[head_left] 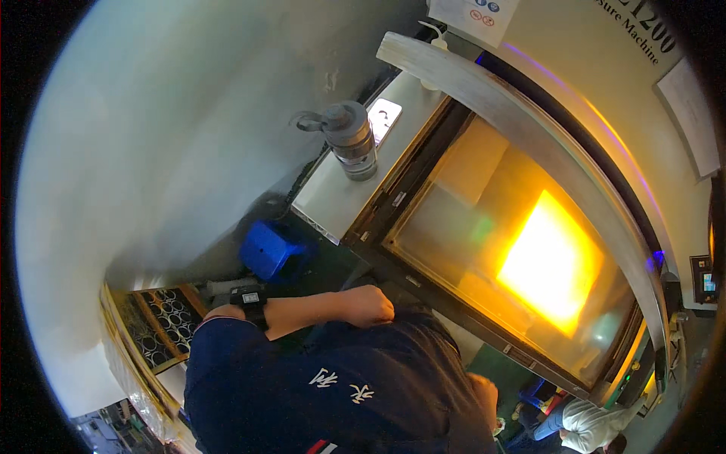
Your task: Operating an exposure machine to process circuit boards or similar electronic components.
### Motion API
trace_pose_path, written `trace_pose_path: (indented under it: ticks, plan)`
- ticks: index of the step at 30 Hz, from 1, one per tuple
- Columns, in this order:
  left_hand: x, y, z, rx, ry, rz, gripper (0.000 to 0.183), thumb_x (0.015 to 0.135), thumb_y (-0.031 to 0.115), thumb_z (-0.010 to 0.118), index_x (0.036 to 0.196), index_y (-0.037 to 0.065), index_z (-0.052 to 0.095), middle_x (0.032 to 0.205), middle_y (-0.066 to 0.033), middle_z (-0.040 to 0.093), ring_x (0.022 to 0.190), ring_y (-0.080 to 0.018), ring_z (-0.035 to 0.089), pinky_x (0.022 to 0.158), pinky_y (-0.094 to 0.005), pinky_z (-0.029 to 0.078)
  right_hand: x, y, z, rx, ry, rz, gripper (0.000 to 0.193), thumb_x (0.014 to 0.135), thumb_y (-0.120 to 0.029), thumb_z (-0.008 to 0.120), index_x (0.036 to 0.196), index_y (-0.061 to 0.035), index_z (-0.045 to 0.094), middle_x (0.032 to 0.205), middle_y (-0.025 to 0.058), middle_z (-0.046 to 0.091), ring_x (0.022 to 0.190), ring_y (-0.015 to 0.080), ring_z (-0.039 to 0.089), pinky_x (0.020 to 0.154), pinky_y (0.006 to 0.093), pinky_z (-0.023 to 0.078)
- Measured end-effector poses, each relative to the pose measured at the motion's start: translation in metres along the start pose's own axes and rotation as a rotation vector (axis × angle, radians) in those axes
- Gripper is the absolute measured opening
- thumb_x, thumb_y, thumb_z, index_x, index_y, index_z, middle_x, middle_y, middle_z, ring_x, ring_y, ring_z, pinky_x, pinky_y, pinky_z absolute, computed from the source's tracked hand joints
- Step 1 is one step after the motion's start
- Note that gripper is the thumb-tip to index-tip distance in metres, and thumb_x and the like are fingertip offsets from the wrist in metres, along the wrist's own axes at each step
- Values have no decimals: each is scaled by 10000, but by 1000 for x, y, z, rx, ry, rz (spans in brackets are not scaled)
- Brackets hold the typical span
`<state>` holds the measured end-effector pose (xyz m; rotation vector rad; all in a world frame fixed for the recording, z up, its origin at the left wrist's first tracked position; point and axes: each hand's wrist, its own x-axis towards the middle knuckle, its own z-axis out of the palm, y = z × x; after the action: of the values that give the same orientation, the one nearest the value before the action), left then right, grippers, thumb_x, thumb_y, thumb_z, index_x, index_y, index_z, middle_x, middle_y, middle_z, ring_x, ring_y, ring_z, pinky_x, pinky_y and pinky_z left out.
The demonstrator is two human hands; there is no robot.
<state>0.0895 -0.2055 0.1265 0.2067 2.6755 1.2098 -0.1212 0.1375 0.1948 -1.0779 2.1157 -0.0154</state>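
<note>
My left hand (368, 306) is curled into a fist in front of my body, close to the near edge of the exposure machine's frame. Its palm side is hidden, so I cannot see whether anything is inside it. A black band with a small box-like device (249, 297) sits on that arm. My right hand (485, 395) shows only partly beside my dark shirt, low in the view; its fingers are hidden. Beyond both hands lies the machine's glass bed (454, 234), with a bright yellow-white rectangle (548, 261) glowing through it. Neither hand touches the glass.
A metal-topped bottle (352, 144) and a lit phone (384, 121) stand on a white side ledge (325, 200). A curved raised lid (529, 94) arches over the bed. A blue stool (268, 250) is at left, near a rack (155, 356). Another person (586, 424) is at lower right.
</note>
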Motion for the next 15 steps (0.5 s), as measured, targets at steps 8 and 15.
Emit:
trace_pose_path:
  ticks: [8,15]
  plan:
    - [-27,-1,-23,-112,6,-142,109,828,140,694,830,57,623,781,-113,631,722,-351,632,641,-438,497,102,-62,-39,-147,240,-423,135,762,-222,694,870,-182,765,823,47,708,756,259,692,657,386,533]
    - [-60,9,-44,-275,79,-216,93,835,111,687,842,44,622,783,-114,621,712,-335,624,635,-420,498,122,-91,-62,-340,166,-570,156,713,-206,696,865,-214,732,772,42,664,736,247,682,622,403,525]
